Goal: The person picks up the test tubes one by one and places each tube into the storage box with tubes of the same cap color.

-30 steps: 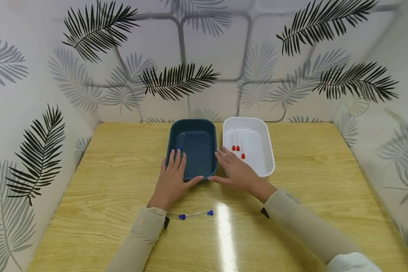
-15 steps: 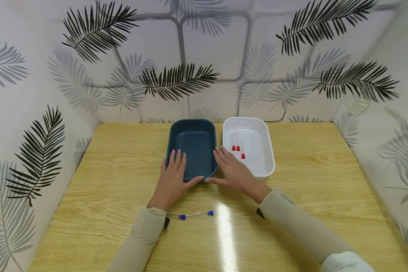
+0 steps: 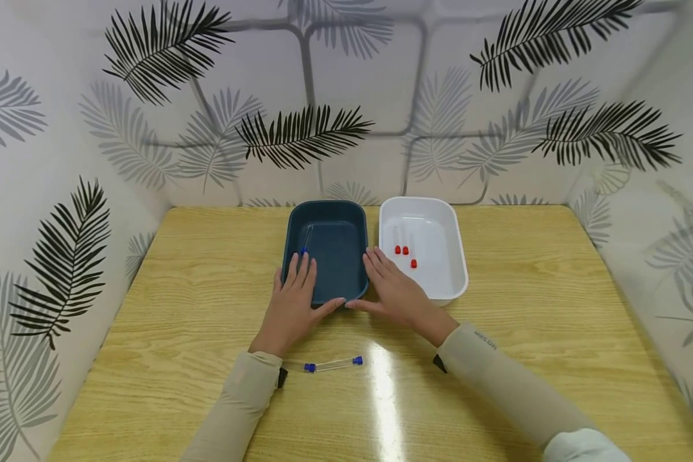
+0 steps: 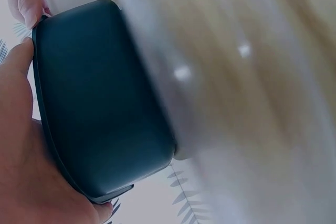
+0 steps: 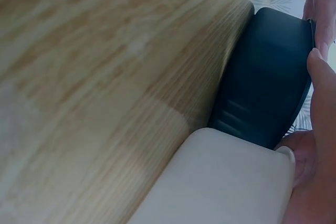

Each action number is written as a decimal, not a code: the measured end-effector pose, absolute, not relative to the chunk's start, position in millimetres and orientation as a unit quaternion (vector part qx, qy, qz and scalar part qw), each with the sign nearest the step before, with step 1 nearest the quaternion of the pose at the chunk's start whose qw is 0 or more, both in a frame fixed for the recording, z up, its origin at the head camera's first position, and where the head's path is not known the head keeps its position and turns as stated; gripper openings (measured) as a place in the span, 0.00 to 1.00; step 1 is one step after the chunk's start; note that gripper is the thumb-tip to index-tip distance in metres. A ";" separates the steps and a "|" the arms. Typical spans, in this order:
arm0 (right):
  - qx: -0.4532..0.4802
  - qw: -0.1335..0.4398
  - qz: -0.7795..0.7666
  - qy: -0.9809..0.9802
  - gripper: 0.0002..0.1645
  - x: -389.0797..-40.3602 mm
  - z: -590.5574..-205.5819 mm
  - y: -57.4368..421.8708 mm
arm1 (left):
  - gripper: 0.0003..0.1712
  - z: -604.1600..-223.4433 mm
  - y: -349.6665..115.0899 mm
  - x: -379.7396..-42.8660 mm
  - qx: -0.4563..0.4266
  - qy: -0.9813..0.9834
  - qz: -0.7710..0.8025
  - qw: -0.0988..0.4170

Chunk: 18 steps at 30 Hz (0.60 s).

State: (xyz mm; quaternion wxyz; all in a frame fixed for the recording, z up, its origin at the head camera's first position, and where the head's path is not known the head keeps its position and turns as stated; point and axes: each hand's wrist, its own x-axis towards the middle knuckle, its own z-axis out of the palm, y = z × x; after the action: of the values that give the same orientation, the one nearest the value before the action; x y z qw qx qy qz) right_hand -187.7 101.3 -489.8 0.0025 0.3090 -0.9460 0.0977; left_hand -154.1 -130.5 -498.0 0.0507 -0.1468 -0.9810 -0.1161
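Note:
A dark blue tray [image 3: 337, 256] stands on the table between my hands. My left hand [image 3: 291, 308] rests on its left and front rim, fingers extended over the inside. My right hand [image 3: 401, 292] touches its right side, with the thumb at the front rim near the left thumb. Inside the tray lies a clear tube with a blue cap [image 3: 304, 251], partly behind the left fingertips. Two more blue caps mark clear tubing [image 3: 336, 365] on the table near the left wrist; I cannot tell whether it is one tube or two. The left wrist view shows the tray's front wall [image 4: 100, 98].
A white tray [image 3: 461, 256] stands close to the right of the dark one, partly behind my right hand. It holds three clear tubes with red caps [image 3: 405, 250]. The wooden table [image 3: 525, 276] meets a leaf-patterned backdrop [image 3: 358, 167] behind and at both sides.
My right hand has shifted slightly left, from beside the white tray's edge onto the dark tray's right rim. The left hand, trays and tubes look the same.

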 end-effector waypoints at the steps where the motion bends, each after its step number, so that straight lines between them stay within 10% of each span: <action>1: 0.307 0.002 0.098 -0.947 0.62 -187.7 -490.0 101.3 | 0.57 -497.6 -130.9 -154.1 -0.147 -0.981 -0.119 0.048; 18: 0.300 0.007 0.121 -0.946 0.61 -187.1 -490.9 101.3 | 0.35 -476.8 -162.8 -123.2 -0.156 -0.959 -0.225 0.070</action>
State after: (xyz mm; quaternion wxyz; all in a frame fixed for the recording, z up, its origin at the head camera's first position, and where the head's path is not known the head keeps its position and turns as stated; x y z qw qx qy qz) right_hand -187.1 101.3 -490.9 0.0072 0.3005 -0.9461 0.1210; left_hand -123.2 -162.8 -476.8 0.0696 -0.1563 -0.9592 -0.2251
